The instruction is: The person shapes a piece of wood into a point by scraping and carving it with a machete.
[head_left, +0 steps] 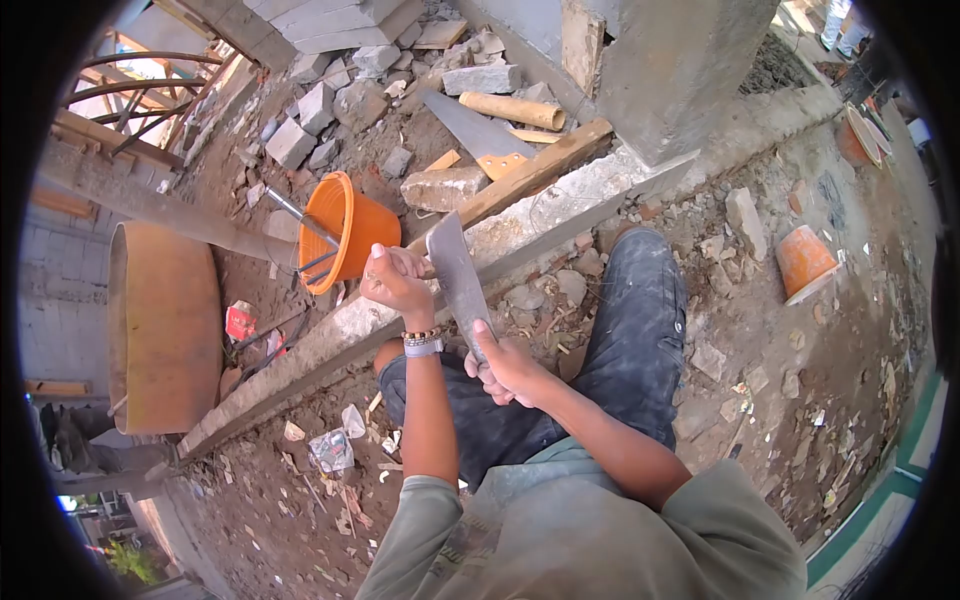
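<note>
A long, flat grey blade, which looks like a plastering trowel (458,272), is held up in front of my lap. My right hand (508,368) grips its lower end, thumb laid along the face. My left hand (397,282) is closed beside the upper part with the thumb raised; its fingers go toward the back of the blade, where the handle is mostly hidden. An orange bucket (378,232) stands just beyond my left hand, with a grey metal bar (300,215) leaning out of it.
A concrete ledge (540,235) crosses before my knees, with a wooden beam (520,175) alongside. Beyond lie a handsaw (465,128), a bamboo piece (512,110) and broken blocks (292,143). A large curved tan container (165,330) stands left; another orange bucket (805,262) lies tipped right.
</note>
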`<state>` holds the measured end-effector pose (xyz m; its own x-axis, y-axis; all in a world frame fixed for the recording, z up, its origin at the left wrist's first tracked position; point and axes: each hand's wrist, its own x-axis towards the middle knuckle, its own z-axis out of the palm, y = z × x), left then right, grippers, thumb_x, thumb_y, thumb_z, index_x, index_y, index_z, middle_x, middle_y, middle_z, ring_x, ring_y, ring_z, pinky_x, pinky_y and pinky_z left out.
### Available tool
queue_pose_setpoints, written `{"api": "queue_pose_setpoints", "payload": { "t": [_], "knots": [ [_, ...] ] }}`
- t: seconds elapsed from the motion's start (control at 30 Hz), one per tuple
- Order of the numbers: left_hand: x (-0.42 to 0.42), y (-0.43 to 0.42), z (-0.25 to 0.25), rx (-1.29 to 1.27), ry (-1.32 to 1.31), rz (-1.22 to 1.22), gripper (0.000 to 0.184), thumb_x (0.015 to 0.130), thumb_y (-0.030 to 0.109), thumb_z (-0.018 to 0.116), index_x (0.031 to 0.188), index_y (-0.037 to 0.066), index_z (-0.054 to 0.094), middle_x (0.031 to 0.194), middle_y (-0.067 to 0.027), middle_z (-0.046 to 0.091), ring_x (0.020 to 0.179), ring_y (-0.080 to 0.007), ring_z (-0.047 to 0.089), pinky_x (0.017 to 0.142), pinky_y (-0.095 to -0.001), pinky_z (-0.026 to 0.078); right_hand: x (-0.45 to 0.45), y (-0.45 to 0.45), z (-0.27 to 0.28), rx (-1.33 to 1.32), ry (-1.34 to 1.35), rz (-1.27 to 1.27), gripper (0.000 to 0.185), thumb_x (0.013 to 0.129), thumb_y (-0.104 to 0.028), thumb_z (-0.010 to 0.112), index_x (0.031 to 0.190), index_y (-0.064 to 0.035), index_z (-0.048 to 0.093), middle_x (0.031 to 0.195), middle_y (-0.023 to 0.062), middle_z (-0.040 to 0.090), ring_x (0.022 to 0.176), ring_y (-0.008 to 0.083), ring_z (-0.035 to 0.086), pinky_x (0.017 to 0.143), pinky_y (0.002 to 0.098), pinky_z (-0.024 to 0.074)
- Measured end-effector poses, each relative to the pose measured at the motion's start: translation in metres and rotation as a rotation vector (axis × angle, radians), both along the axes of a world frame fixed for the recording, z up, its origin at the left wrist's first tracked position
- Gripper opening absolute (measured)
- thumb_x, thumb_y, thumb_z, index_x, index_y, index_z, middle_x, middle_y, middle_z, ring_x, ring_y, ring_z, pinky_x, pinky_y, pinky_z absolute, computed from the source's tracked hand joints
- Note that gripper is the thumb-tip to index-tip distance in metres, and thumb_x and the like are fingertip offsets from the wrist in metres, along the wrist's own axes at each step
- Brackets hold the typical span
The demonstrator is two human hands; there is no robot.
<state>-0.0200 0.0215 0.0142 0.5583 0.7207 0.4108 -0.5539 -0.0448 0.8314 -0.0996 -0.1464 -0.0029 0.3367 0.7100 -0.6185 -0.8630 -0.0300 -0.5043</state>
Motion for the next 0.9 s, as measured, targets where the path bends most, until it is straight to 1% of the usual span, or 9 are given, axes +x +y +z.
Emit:
{"api": "queue_pose_setpoints", "payload": {
  "t": [0.2,0.37,0.5,0.57,0.6,0.67,0.77,0.8,0.9],
  "knots": [
    [-0.007,0.008,-0.001,0.005,-0.024,-0.105,0.047,0.102,0.020,0.046,0.058,0.008,0.034,0.048,-0.0038,0.040,0.041,-0.0134,0.039,0.041,-0.0297,0.035,0.026,0.020,-0.014,0.050,-0.041,-0.027,0.071,0.098,-0.074,0.032,0.078,-0.0078,0.048,0.053,-0.0097,0.022,0.039,0.0049,0.018,0.037,0.0255,0.0185],
    [-0.010,0.003,0.003,0.091,-0.006,-0.064,0.046,0.100,0.022,0.048,0.058,0.010,0.035,0.047,-0.0051,0.039,0.039,-0.0164,0.040,0.043,-0.0335,0.039,0.048,0.031,-0.006,0.093,-0.009,-0.051,0.069,0.098,-0.073,0.035,0.079,-0.0077,0.050,0.053,-0.0104,0.021,0.040,0.0039,0.017,0.037,0.0241,0.0175],
    [-0.002,0.009,0.000,0.030,-0.020,-0.041,0.046,0.100,0.023,0.049,0.058,0.010,0.035,0.046,-0.0052,0.039,0.038,-0.0157,0.039,0.041,-0.0320,0.039,0.019,0.010,0.001,0.058,-0.043,-0.001,0.068,0.099,-0.071,0.035,0.079,-0.0074,0.050,0.053,-0.0098,0.022,0.040,0.0038,0.018,0.037,0.0235,0.0190],
    [0.000,0.021,-0.007,-0.014,-0.024,-0.069,0.046,0.099,0.023,0.049,0.058,0.010,0.034,0.046,-0.0052,0.039,0.038,-0.0153,0.039,0.041,-0.0310,0.039,0.008,-0.009,0.000,-0.002,-0.097,0.083,0.070,0.101,-0.068,0.034,0.086,-0.0037,0.057,0.052,-0.0090,0.025,0.038,0.0049,0.022,0.036,0.0245,0.0215],
    [0.001,0.017,-0.004,-0.042,-0.076,-0.088,0.046,0.100,0.020,0.050,0.058,0.008,0.036,0.047,-0.0043,0.041,0.038,-0.0122,0.037,0.038,-0.0285,0.035,0.010,-0.017,0.000,-0.069,-0.227,0.106,0.068,0.102,-0.064,0.036,0.089,-0.0013,0.058,0.053,-0.0050,0.032,0.039,0.0087,0.031,0.038,0.0278,0.0280],
    [0.002,0.010,0.001,0.055,-0.024,-0.101,0.046,0.101,0.021,0.048,0.058,0.009,0.035,0.047,-0.0048,0.040,0.038,-0.0139,0.038,0.040,-0.0299,0.038,0.011,-0.031,-0.004,-0.195,-0.478,0.157,0.066,0.104,-0.058,0.039,0.096,0.0036,0.061,0.055,0.0029,0.045,0.043,0.0163,0.048,0.044,0.0344,0.0409],
    [0.003,0.008,0.001,0.091,-0.004,-0.096,0.046,0.101,0.021,0.048,0.058,0.008,0.035,0.047,-0.0048,0.040,0.039,-0.0141,0.039,0.041,-0.0303,0.039,0.020,-0.035,-0.017,-0.322,-0.990,-0.035,0.058,0.104,-0.050,0.045,0.102,0.0042,0.064,0.070,0.0138,0.059,0.063,0.0254,0.063,0.063,0.0398,0.0494],
    [0.003,0.007,0.004,0.068,-0.008,-0.082,0.047,0.101,0.020,0.049,0.058,0.008,0.036,0.048,-0.0046,0.041,0.039,-0.0133,0.039,0.040,-0.0296,0.038,0.028,-0.040,-0.004,-0.409,-0.974,0.007,0.050,0.103,-0.044,0.051,0.104,0.0033,0.065,0.083,0.0188,0.063,0.075,0.0294,0.064,0.073,0.0430,0.0491],
    [0.005,0.007,0.003,0.017,-0.019,-0.067,0.047,0.101,0.020,0.049,0.058,0.007,0.037,0.048,-0.0040,0.041,0.040,-0.0125,0.040,0.039,-0.0291,0.037,0.041,-0.041,0.012,-0.302,-1.240,-0.135,0.046,0.104,-0.040,0.053,0.106,0.0049,0.064,0.085,0.0204,0.065,0.075,0.0275,0.065,0.073,0.0420,0.0495]
  ]
}}
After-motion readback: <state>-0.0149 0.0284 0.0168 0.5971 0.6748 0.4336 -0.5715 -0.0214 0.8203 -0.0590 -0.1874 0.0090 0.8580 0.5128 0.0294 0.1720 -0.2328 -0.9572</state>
